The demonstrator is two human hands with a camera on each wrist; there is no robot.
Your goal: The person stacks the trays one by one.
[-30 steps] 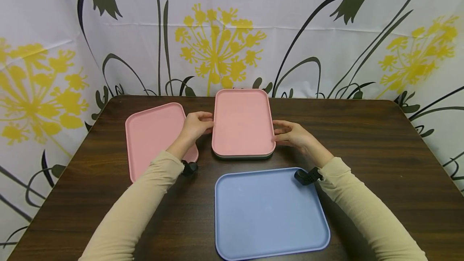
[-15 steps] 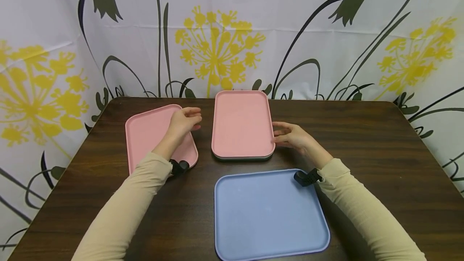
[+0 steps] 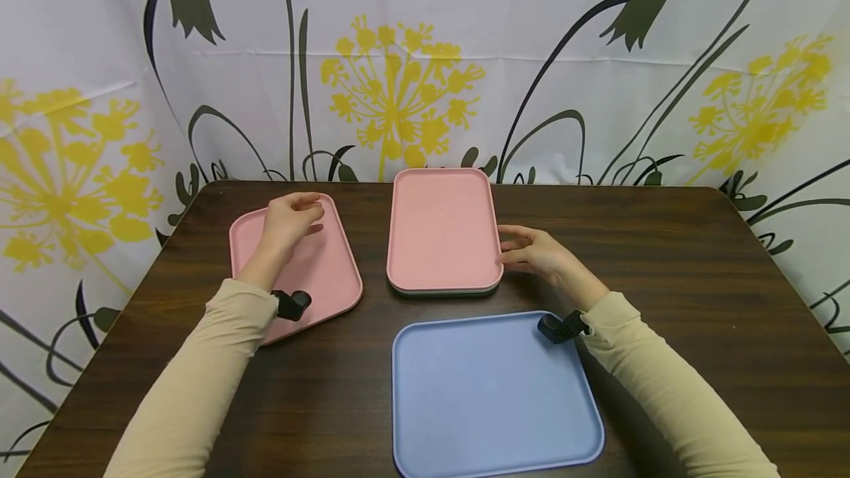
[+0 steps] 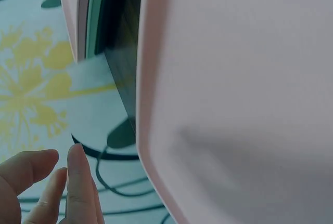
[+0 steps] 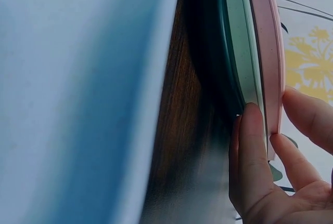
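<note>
Over the far end of the left pink tray hangs my left hand, holding nothing, its fingers loosely extended. That same tray fills the right of the left wrist view, the fingers beside its corner. A stack of trays with a pink one on top stands at the back middle. My right hand touches the stack's right side. In the right wrist view its fingertips rest along the edges of the pink tray and the light green tray; a dark green tray lies below.
A large blue tray lies in front of the stack, partly under the right wrist's black camera strap. The dark wooden table ends at a white floral cloth hung behind it.
My left hand has left the stack's left side and moved left, over the left pink tray. The right hand stays at the stack's right side; the trays keep their places.
</note>
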